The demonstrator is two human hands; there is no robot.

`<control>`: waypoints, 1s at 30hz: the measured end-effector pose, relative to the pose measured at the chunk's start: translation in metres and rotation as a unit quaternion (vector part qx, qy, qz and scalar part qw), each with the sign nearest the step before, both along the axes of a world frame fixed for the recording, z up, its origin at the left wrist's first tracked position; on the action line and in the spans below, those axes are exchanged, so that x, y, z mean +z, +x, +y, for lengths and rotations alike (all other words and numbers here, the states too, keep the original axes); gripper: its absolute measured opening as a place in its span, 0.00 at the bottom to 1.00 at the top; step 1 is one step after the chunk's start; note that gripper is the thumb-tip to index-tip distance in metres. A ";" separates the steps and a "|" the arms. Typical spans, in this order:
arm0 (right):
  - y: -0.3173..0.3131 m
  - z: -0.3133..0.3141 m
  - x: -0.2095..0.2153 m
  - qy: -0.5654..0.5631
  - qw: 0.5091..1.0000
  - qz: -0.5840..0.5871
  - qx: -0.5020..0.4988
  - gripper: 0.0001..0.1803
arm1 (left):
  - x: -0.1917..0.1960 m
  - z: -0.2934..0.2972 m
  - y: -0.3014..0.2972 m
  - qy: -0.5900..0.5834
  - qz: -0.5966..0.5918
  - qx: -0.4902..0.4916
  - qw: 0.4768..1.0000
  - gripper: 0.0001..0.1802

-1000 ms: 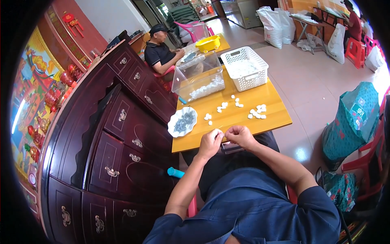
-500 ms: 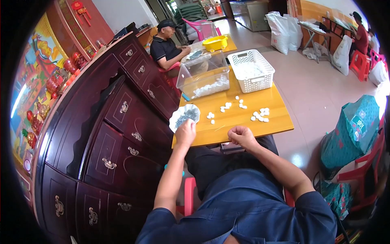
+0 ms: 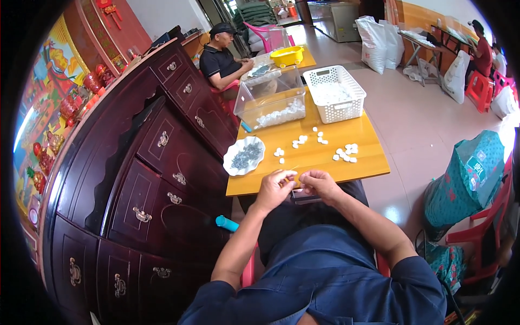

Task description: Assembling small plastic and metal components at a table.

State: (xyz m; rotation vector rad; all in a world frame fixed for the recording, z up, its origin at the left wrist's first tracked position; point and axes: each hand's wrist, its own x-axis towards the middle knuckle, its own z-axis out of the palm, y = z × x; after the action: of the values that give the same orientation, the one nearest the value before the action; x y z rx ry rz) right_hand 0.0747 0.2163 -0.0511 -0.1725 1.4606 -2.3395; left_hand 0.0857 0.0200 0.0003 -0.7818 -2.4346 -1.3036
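Note:
My left hand [image 3: 275, 189] and my right hand [image 3: 320, 185] meet at the near edge of the wooden table [image 3: 364, 132]. The fingertips of both are pinched close together; whatever small thing they hold is too tiny to make out. To the left of them, a white scalloped dish [image 3: 229, 163] holds many small dark grey pieces [image 3: 247, 155]. Small white rounded pieces lie in loose groups beyond my hands: one group [image 3: 279, 153] near the dish, another [image 3: 299, 142] in the middle, and a larger one [image 3: 345, 153] on the right.
A clear plastic bin [image 3: 246, 114] with white pieces and a white perforated basket [image 3: 352, 105] stand at the table's far side. A dark wooden cabinet [image 3: 135, 184] borders the left. Across the way sits a person [image 3: 219, 59] beside a yellow basin [image 3: 287, 57]. Teal bags [image 3: 460, 179] rest at right.
My left hand has left the dish and moved right to meet my right hand. The dark pieces in the dish now show fully. My right hand has shifted slightly.

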 end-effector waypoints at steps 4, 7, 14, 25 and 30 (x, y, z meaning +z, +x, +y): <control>-0.001 0.000 -0.001 -0.016 0.998 -0.015 0.051 0.09 | 0.001 0.011 0.007 0.021 0.013 -0.002 1.000 0.09; -0.001 0.001 -0.001 -0.006 0.998 -0.022 0.060 0.09 | 0.001 0.010 0.009 0.008 0.033 0.002 0.999 0.08; 0.004 -0.003 0.001 -0.005 0.998 -0.041 0.048 0.08 | -0.015 0.007 0.009 0.077 -0.010 0.045 0.996 0.02; -0.004 -0.003 -0.012 0.059 0.993 0.104 -0.018 0.05 | -0.036 0.002 0.008 0.134 -0.143 0.030 0.980 0.05; -0.004 0.000 -0.006 0.073 0.990 0.124 -0.012 0.08 | -0.030 0.005 0.007 0.147 -0.152 0.036 0.977 0.05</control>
State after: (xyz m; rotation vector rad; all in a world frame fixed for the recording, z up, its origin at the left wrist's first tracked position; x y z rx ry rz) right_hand 0.0705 0.2159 -0.0570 -0.4205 1.7533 -2.2821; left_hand 0.0932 0.0250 -0.0293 -0.4379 -2.3766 -1.8137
